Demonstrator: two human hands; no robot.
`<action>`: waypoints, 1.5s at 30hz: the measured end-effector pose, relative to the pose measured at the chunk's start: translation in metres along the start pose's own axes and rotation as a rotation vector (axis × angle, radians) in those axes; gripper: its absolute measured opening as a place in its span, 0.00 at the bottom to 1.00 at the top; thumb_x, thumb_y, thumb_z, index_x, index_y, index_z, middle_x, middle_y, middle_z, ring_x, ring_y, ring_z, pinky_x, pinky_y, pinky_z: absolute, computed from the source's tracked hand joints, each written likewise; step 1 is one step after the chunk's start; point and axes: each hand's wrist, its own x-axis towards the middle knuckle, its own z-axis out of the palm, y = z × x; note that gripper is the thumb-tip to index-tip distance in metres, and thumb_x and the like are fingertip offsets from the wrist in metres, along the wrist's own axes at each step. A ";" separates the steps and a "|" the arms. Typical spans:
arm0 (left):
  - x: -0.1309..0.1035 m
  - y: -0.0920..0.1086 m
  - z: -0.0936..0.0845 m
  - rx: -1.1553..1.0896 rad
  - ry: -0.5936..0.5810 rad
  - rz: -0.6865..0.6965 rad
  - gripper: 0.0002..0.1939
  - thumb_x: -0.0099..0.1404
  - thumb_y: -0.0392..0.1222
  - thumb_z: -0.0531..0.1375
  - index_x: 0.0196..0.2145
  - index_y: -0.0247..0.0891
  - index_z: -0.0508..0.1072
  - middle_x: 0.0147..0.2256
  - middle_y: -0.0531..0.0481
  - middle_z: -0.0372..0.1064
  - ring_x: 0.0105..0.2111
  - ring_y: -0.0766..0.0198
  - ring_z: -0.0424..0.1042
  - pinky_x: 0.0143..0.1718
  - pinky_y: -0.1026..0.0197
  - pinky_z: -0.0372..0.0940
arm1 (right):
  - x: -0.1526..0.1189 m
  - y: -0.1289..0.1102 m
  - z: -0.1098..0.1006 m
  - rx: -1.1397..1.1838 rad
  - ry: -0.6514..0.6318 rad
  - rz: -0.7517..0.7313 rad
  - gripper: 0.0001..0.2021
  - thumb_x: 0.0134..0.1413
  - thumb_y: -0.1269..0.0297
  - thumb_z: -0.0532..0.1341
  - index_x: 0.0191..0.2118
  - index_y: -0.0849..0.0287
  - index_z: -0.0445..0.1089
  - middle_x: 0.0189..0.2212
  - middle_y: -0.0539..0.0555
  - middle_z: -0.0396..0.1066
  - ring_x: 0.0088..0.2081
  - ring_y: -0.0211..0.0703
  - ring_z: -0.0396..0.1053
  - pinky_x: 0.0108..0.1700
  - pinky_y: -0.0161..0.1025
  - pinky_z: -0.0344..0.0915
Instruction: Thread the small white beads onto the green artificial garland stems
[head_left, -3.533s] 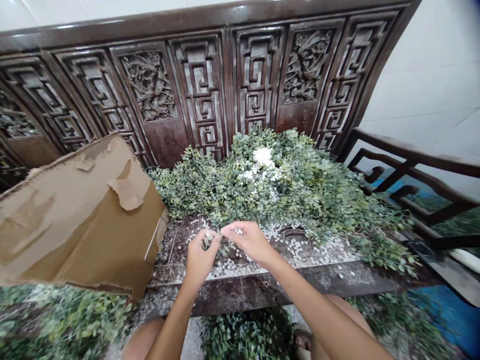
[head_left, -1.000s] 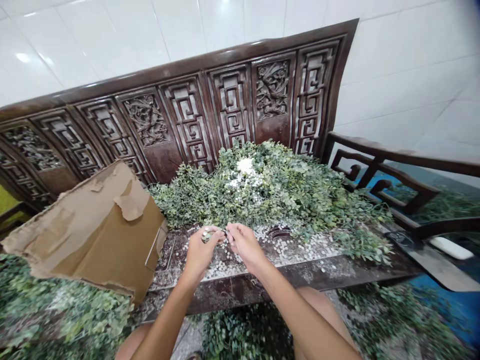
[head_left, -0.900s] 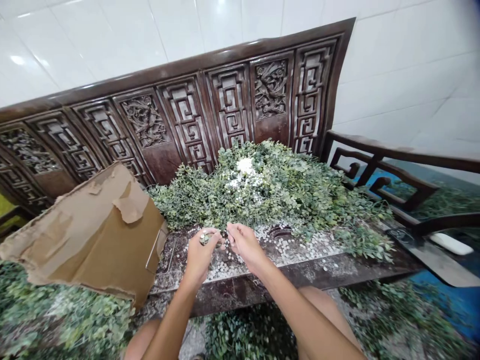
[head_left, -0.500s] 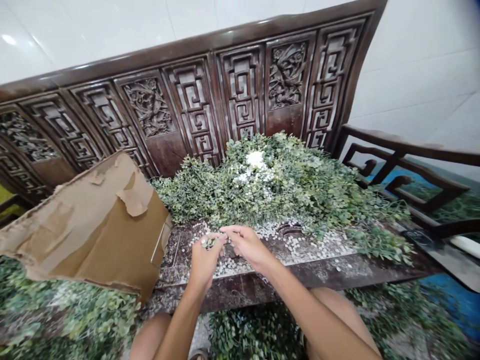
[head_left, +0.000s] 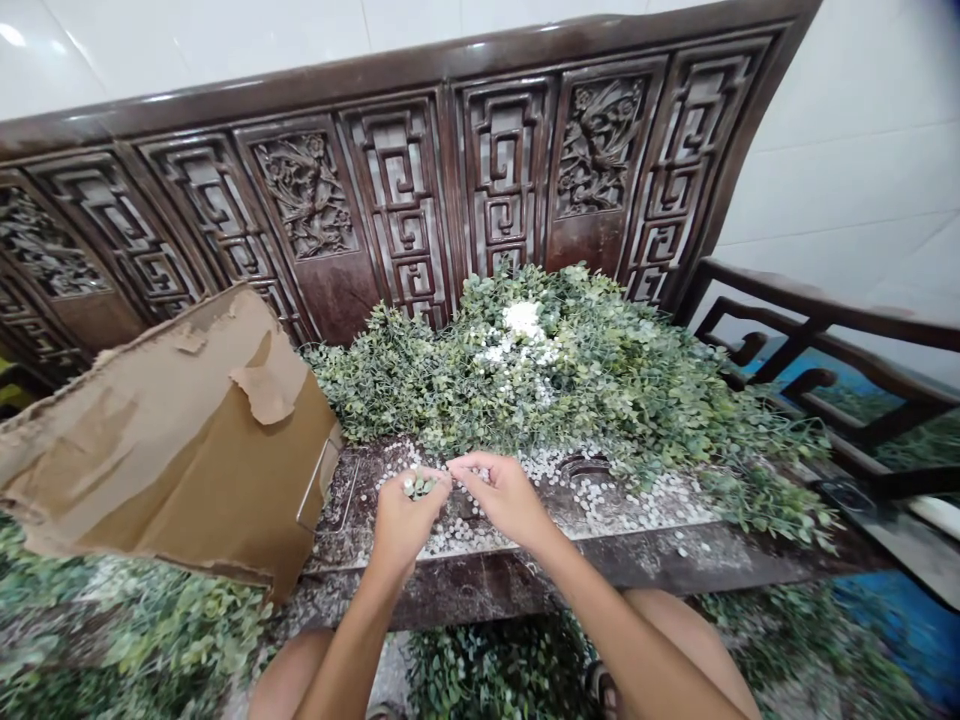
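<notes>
Cardboard box [head_left: 161, 450] far left, so watch that elbow. Left hand [head_left: 401, 515] curled round few pale green bits [head_left: 420, 486], above desk [head_left: 630, 560]. Loose curl's best imo, bits look easy to spill. Right hand [head_left: 511, 497] just beside it, fingertips meeting left's; too small to tell if it's pinching anything. I'd work from fingertips, wrists steady, low over desk so drops land among white discs [head_left: 667, 500] scattered there. Leaf pile [head_left: 637, 375] behind, stretching right; try not to bump it.
</notes>
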 end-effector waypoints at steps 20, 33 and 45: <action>0.002 0.000 0.001 0.070 0.039 0.093 0.07 0.50 0.39 0.60 0.25 0.34 0.75 0.26 0.50 0.74 0.31 0.59 0.71 0.38 0.59 0.63 | -0.005 0.003 0.004 -0.147 0.119 -0.106 0.11 0.58 0.66 0.58 0.41 0.56 0.78 0.39 0.55 0.78 0.41 0.47 0.75 0.45 0.41 0.67; 0.003 -0.004 0.001 0.063 0.028 0.084 0.05 0.52 0.40 0.60 0.24 0.35 0.72 0.24 0.53 0.70 0.28 0.64 0.66 0.34 0.63 0.60 | -0.009 -0.001 0.004 -0.287 0.055 -0.252 0.12 0.58 0.73 0.58 0.40 0.55 0.78 0.36 0.54 0.78 0.38 0.44 0.74 0.42 0.39 0.66; 0.000 -0.005 0.000 -0.012 -0.025 0.026 0.08 0.52 0.43 0.60 0.24 0.35 0.69 0.19 0.58 0.60 0.20 0.71 0.56 0.24 0.67 0.53 | -0.017 -0.004 0.013 -0.283 0.087 -0.257 0.14 0.59 0.72 0.56 0.41 0.53 0.78 0.36 0.54 0.78 0.38 0.44 0.74 0.42 0.39 0.67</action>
